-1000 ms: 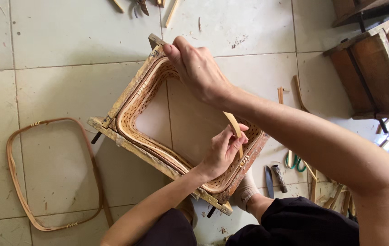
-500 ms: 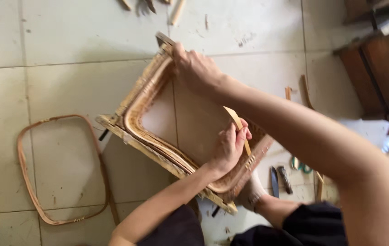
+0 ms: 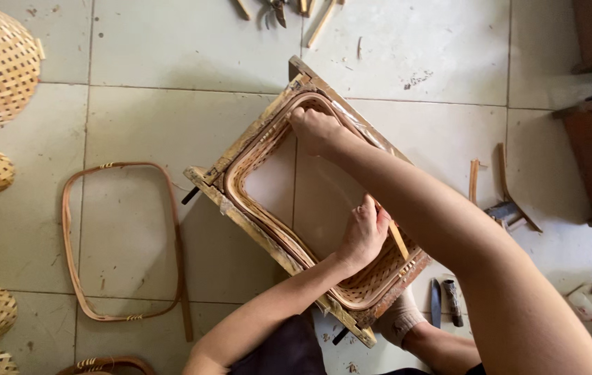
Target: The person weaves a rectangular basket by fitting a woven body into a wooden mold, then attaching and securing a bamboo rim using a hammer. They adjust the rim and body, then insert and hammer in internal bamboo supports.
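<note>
Inside the wooden mould, both hands—left, right—press closed-fingered against the woven basket rim.

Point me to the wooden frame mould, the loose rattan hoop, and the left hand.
wooden frame mould [image 3: 207,177], head view, left corner.
loose rattan hoop [image 3: 67,229], head view, left side.
left hand [image 3: 364,235], head view, back of hand.

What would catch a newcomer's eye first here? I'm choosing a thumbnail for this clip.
The rectangular wooden frame at centre, lined with a woven basket rim, stands out most. The right hand presses its far edge; the left hand grips a thin bamboo strip at the near side. A loose cane hoop lies on the tiles to the left.
</note>
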